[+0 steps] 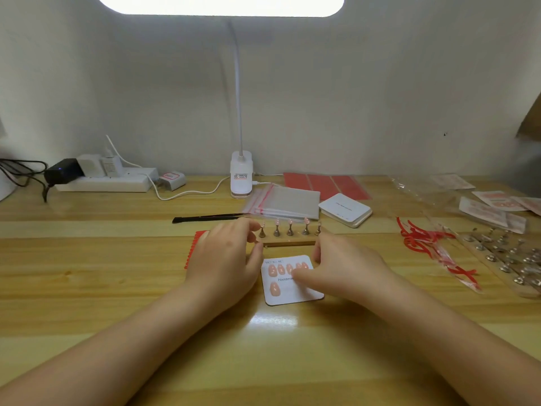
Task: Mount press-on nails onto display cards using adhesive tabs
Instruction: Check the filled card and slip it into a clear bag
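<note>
Left hand: your left hand [225, 259] reaches to the wooden stand [288, 238], fingertips curled at its leftmost peg; whether they pinch anything is unclear.
Right hand: your right hand [342, 268] lies on the display card [288, 294], fingers relaxed, covering its right side.
Card: flat on the surface [117, 288], six pink nails [281, 269] showing.
Stand: just behind the card, nails on pegs.

Bright overhead lamp [219, 4] (blown out) glares on soft, edge-warped table [87, 288].
</note>
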A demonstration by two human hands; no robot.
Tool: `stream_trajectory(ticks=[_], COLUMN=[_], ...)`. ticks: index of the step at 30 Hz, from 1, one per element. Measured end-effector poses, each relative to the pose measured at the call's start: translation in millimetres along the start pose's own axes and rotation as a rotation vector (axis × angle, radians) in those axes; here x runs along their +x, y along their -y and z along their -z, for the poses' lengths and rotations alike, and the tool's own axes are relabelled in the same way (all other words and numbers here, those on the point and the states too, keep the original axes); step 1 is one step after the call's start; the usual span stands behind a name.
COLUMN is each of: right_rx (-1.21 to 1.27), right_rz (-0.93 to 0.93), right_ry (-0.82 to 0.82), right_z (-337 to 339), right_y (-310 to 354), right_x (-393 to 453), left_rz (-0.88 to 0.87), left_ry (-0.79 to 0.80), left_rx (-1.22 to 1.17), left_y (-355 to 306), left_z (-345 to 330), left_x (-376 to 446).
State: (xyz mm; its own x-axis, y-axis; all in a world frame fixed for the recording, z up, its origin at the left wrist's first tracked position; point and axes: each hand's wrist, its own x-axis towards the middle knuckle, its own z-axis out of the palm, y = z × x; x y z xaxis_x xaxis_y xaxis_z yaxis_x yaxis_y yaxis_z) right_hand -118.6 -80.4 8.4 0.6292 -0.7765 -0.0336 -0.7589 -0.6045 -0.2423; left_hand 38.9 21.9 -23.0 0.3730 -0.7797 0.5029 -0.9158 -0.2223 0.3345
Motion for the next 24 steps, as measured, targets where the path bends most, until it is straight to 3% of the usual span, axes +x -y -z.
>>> stream_trajectory(ticks=[3, 7, 10, 14, 17, 24], right_rx=[0.081, 0.217, 0.17, 0.165, 0.209, 0.216], right_rz=[0.046, 0.12, 0.125, 0.097, 0.097, 0.094], right_ry=[-0.048, -0.289, -0.422, -0.433, -0.413, -0.409], right_z=[2, -4, -12, -21, -25, -28], right_y=[-1, -7, -18, -31, -34, -35], right_x=[1, 9, 16, 26, 32, 41], left_rz=[-0.016, -0.041, 0.001, 0.128, 0.125, 0.083], left_ry=[0.026, 0.029, 0.059, 0.256, 0.339, 0.185], left_rx=[0.009, 0.006, 0.018, -0.039, -0.077, -0.156], left_y=[-1, -4, -5, -1, 1, 1], left_z=[-1, -1, -2, -5, -7, -7], left_x=[-1, -3, -3, 1, 2, 0])
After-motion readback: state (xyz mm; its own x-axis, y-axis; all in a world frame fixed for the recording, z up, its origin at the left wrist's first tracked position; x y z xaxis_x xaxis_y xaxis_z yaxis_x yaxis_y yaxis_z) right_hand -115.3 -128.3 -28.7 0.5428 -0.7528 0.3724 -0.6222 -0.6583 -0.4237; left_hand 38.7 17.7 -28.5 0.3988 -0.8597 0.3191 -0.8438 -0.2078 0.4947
